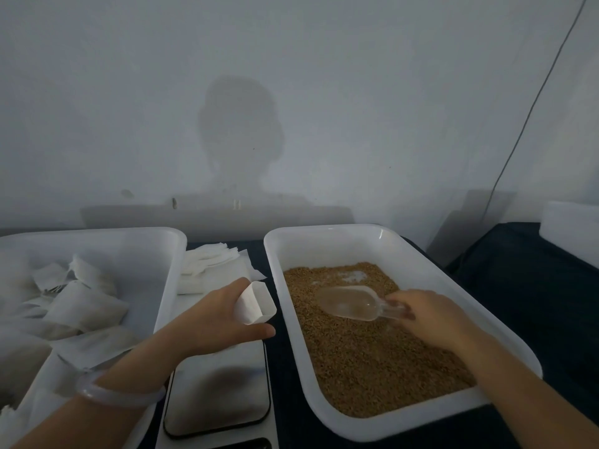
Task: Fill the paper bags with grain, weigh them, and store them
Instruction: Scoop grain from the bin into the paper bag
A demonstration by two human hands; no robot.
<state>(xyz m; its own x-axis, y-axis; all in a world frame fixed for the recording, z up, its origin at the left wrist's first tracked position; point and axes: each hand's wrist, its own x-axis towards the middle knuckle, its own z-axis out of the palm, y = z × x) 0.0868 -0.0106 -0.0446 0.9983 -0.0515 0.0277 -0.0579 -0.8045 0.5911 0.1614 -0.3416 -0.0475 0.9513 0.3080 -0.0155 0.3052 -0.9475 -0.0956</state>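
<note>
Clear plastic scoop: the right hand has its grip clamped on the handle, with the bowl lying on the grain in the tray. The left hand has its grip pinched on an open paper bag, held above the scale near the tabletop's near edge. Step judged: filling. The next move calls for loading the scoop and pouring squarely into the narrow bag mouth.
</note>
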